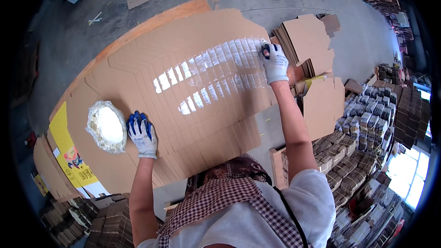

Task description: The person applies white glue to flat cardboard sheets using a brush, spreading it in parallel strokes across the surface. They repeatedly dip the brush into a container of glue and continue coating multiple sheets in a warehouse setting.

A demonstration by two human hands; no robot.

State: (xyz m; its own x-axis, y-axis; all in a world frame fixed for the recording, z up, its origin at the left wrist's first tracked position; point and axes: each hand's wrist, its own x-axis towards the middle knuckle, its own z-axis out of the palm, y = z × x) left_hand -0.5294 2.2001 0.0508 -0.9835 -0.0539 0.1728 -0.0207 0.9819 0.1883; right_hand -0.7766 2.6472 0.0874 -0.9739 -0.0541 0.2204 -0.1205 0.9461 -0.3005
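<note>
Apparently spreading white coating (185,69) across cardboard sheets (124,82), fanned over the counter (195,7), in two striped bands. With left grip (142,138) spread flat on the sheets, just right of the plastic-rimmed tub (93,118). With right grip (275,62) curled at the far band's right end; cannot tell whether gripping anything. Next, probably sweep left to even out brighter patches, bracing with left grip
</note>
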